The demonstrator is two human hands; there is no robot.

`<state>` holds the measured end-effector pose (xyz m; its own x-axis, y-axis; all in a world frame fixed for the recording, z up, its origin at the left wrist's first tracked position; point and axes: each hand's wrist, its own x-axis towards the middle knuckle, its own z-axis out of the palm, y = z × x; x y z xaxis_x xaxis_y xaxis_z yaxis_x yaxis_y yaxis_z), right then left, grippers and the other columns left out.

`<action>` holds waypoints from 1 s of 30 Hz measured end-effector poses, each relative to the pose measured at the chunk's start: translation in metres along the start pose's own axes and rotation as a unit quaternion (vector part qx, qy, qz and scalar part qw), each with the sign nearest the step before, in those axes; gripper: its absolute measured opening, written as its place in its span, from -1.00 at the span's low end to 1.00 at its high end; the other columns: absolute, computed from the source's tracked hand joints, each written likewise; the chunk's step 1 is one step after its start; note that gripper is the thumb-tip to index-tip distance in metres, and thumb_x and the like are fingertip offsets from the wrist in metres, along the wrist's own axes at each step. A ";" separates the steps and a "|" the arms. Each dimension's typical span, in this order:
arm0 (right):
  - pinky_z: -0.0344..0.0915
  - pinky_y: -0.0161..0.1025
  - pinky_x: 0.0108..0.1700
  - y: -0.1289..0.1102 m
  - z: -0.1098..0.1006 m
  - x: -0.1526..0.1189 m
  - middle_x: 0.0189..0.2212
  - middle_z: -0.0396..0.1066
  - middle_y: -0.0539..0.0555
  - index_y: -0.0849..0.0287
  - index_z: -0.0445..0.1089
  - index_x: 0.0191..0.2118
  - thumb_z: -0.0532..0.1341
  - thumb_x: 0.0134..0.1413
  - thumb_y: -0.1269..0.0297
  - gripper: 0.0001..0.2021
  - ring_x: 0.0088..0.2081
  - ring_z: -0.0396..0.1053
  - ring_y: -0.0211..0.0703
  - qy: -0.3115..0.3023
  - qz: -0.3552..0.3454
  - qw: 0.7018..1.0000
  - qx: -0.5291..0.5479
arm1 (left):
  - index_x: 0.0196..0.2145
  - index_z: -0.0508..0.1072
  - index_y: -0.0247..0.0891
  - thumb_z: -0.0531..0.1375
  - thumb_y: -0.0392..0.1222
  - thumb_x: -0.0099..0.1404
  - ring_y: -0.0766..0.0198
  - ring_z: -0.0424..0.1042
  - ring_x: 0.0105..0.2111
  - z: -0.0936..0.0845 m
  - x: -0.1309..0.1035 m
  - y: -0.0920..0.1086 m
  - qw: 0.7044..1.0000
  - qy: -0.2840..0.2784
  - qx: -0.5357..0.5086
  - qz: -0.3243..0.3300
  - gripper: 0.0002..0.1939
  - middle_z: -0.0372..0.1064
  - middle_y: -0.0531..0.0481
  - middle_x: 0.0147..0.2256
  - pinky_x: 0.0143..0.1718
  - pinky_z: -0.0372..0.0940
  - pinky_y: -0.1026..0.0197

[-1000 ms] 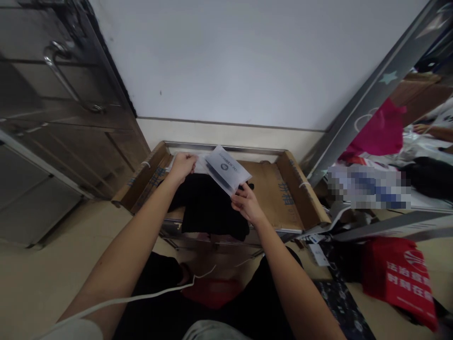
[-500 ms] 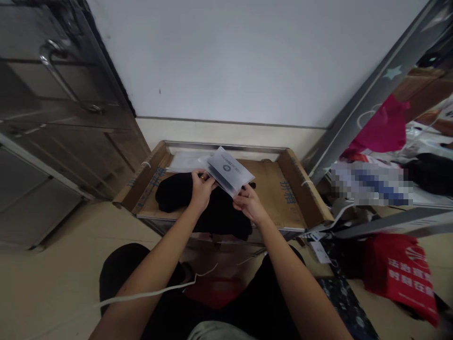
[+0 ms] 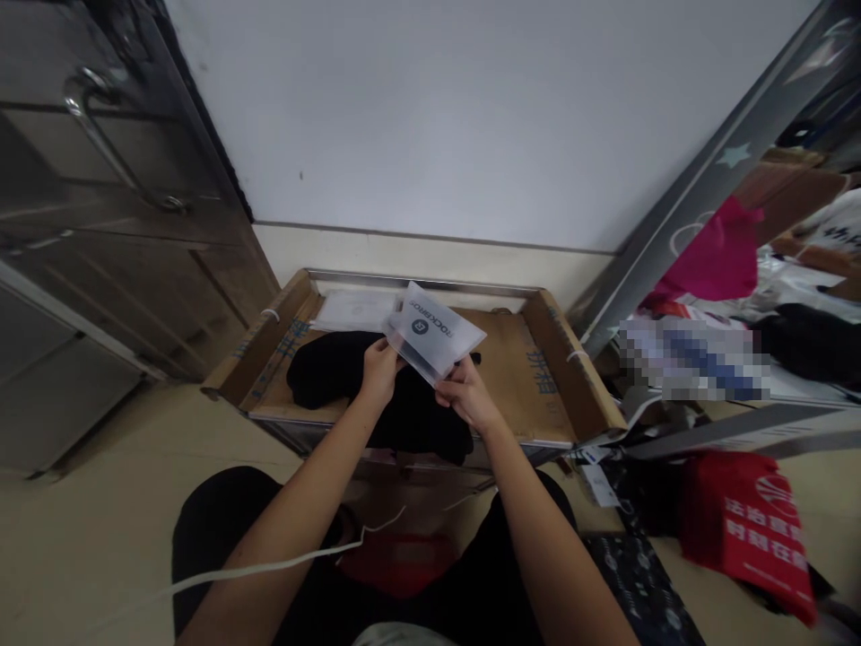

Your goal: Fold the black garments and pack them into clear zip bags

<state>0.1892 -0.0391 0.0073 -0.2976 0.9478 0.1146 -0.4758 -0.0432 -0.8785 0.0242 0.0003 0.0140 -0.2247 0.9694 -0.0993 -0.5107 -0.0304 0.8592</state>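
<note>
Both my hands hold a frosted plastic pouch (image 3: 434, 336) with a round logo and dark lettering, lifted above a black garment (image 3: 356, 381). My left hand (image 3: 378, 371) grips the pouch's left lower edge. My right hand (image 3: 463, 395) pinches its lower right corner. The garment lies in a cardboard-lined metal tray (image 3: 561, 372). A second flat clear pouch (image 3: 353, 309) rests at the tray's back left.
A white wall stands behind the tray and a steel cabinet (image 3: 100, 224) with a handle is at left. At right are a slanted metal frame (image 3: 706, 170), pink fabric (image 3: 713, 256) and a red bag (image 3: 746, 529) on the floor. A white cable (image 3: 282, 563) crosses my lap.
My left hand left the tray's back left corner and came to the pouch, taking hold of its left edge. The pouch is now held slightly higher by both hands.
</note>
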 end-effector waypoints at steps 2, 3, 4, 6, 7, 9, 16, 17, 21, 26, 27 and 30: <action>0.09 -0.43 -0.63 0.000 0.000 0.000 -0.40 0.37 -0.15 -0.04 0.18 0.02 0.39 -0.20 0.49 -0.36 -0.56 0.17 -0.37 0.009 0.003 1.000 -0.002 | -0.33 0.51 -0.35 0.48 0.21 -0.08 0.11 0.55 -0.29 0.002 0.002 0.004 0.999 -0.013 -0.002 -0.041 -0.42 0.54 -0.16 -0.34 -0.22 0.44 0.10; 0.09 -0.43 -0.63 0.000 0.001 0.000 -0.40 0.37 -0.15 -0.03 0.19 0.00 0.39 -0.21 0.50 -0.38 -0.56 0.18 -0.37 0.014 0.005 1.000 -0.003 | -0.34 0.51 -0.34 0.49 0.22 -0.10 0.11 0.54 -0.31 0.003 0.003 0.007 0.998 -0.017 -0.003 -0.059 -0.41 0.55 -0.16 -0.34 -0.25 0.43 0.12; 0.08 -0.43 -0.63 0.001 0.001 0.000 -0.41 0.37 -0.15 -0.02 0.19 -0.02 0.39 -0.22 0.50 -0.39 -0.57 0.18 -0.37 0.017 0.009 1.000 -0.004 | -0.35 0.51 -0.33 0.49 0.23 -0.12 0.12 0.54 -0.32 0.004 0.004 0.009 0.997 -0.021 -0.004 -0.077 -0.41 0.55 -0.16 -0.35 -0.27 0.43 0.13; 0.08 -0.42 -0.63 0.001 0.001 0.000 -0.44 0.37 -0.16 0.00 0.20 -0.05 0.38 -0.25 0.51 -0.41 -0.58 0.17 -0.37 0.020 0.018 1.000 -0.007 | -0.37 0.51 -0.32 0.49 0.24 -0.13 0.14 0.52 -0.36 0.006 0.006 0.012 0.993 -0.035 -0.004 -0.115 -0.41 0.55 -0.14 -0.36 -0.32 0.41 0.15; 0.08 -0.42 -0.63 0.001 0.001 0.000 -0.46 0.36 -0.16 0.01 0.21 -0.05 0.38 -0.25 0.51 -0.42 -0.58 0.16 -0.37 0.021 0.024 0.999 -0.008 | -0.37 0.51 -0.31 0.50 0.23 -0.13 0.15 0.51 -0.37 0.007 0.006 0.014 0.990 -0.045 -0.001 -0.136 -0.42 0.54 -0.14 -0.36 -0.33 0.40 0.16; 0.08 -0.42 -0.63 0.000 0.001 0.000 -0.49 0.37 -0.16 0.04 0.24 -0.07 0.37 -0.27 0.51 -0.44 -0.59 0.17 -0.36 0.019 0.035 0.999 -0.012 | -0.37 0.52 -0.30 0.52 0.17 -0.14 0.14 0.51 -0.36 0.009 0.006 0.016 0.984 -0.062 0.007 -0.168 -0.46 0.54 -0.14 -0.37 -0.32 0.41 0.15; 0.14 -0.36 -0.61 -0.002 0.000 -0.001 -0.62 0.30 -0.16 0.09 0.32 -0.26 0.36 -0.10 0.31 -0.74 -0.66 0.10 -0.36 0.026 0.041 0.997 0.066 | -0.32 0.56 -0.30 0.50 -0.11 -0.13 0.03 0.56 -0.28 0.009 0.004 0.024 0.988 -0.076 0.034 -0.132 -0.60 0.59 -0.16 -0.34 -0.19 0.43 0.06; 0.16 -0.34 -0.62 -0.001 -0.001 0.000 -0.59 0.34 -0.12 0.10 0.34 -0.24 0.35 -0.02 0.20 -0.76 -0.66 0.13 -0.33 0.034 0.045 0.995 0.083 | -0.32 0.57 -0.30 0.48 -0.13 -0.12 0.01 0.57 -0.26 0.008 0.003 0.026 0.987 -0.087 0.041 -0.126 -0.62 0.59 -0.17 -0.34 -0.17 0.44 0.04; 0.36 -0.24 -0.55 0.007 -0.005 0.011 -0.40 0.54 0.02 0.12 0.39 -0.11 0.21 0.22 -0.01 -0.69 -0.54 0.39 -0.17 0.153 0.044 0.978 0.133 | -0.31 0.58 -0.30 0.42 -0.24 -0.08 0.02 0.57 -0.28 -0.001 0.001 0.038 0.973 -0.145 0.119 -0.134 -0.70 0.59 -0.17 -0.33 -0.16 0.44 0.03; 0.53 -0.14 -0.15 0.006 -0.023 0.014 -0.14 0.59 0.04 0.06 0.42 -0.01 0.15 0.30 0.00 -0.69 -0.12 0.54 -0.11 0.248 -0.031 0.947 0.204 | -0.34 0.56 -0.29 0.38 -0.29 -0.08 0.13 0.53 -0.40 -0.008 -0.004 0.043 0.966 -0.134 0.167 -0.148 -0.74 0.55 -0.11 -0.39 -0.31 0.41 0.13; 0.53 -0.13 -0.16 0.003 -0.026 0.012 -0.14 0.59 0.03 0.03 0.42 0.00 0.16 0.29 -0.02 -0.68 -0.10 0.54 -0.10 0.247 -0.046 0.945 0.208 | -0.35 0.55 -0.29 0.38 -0.26 -0.08 0.13 0.52 -0.41 -0.008 -0.005 0.041 0.973 -0.114 0.151 -0.131 -0.74 0.54 -0.10 -0.40 -0.33 0.40 0.14; 0.53 -0.14 -0.29 -0.007 -0.032 0.006 -0.16 0.60 0.02 -0.03 0.43 0.02 0.21 0.25 -0.02 -0.69 -0.12 0.55 -0.07 0.228 -0.076 0.945 0.223 | -0.31 0.53 -0.29 0.40 -0.17 -0.04 0.10 0.52 -0.37 -0.010 -0.008 0.032 0.986 -0.074 0.120 -0.090 -0.69 0.53 -0.14 -0.35 -0.30 0.39 0.11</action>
<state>0.2168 -0.0232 -0.0009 0.1407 0.9870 -0.0776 -0.8157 0.0712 -0.5741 0.0010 -0.0108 0.0371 -0.0155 0.9794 -0.2014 -0.3162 0.1863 0.9302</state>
